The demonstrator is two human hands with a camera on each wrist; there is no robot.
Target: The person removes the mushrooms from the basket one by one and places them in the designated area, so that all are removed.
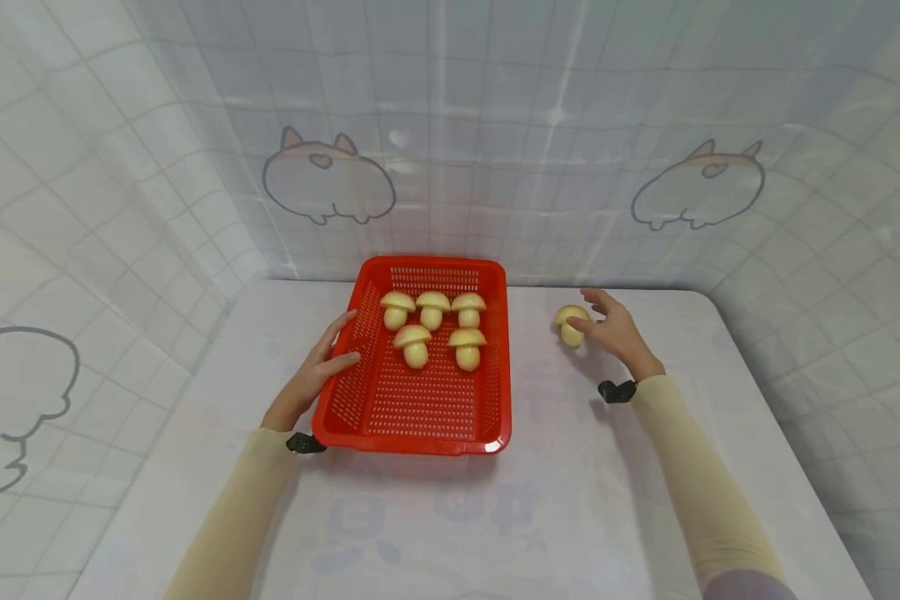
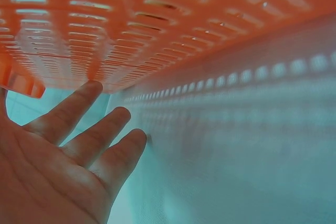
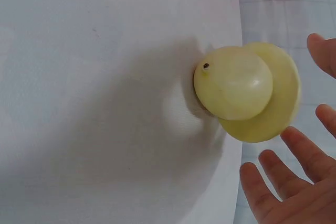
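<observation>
A red plastic basket [image 1: 423, 404] with slotted walls holds several pale yellow toy mushrooms [image 1: 468, 348] in its far half. My left hand [image 1: 307, 379] rests at the basket's left rim, with thumb and a finger reaching over it. In the left wrist view, three fingers [image 2: 97, 137] extend loosely outside the slotted wall. One more mushroom [image 3: 233, 82] stands on the table to the right of the basket. Around its far side my right hand [image 1: 617, 332] spreads its fingers, the thumb overlapping it in the head view. The right wrist view shows them not closed on it.
A white cloth covers the table [image 1: 570, 500]. Behind it and on both sides hang white grid-patterned curtains [image 1: 480, 167] with cartoon animal outlines. The table's far edge runs just behind the basket and the single mushroom.
</observation>
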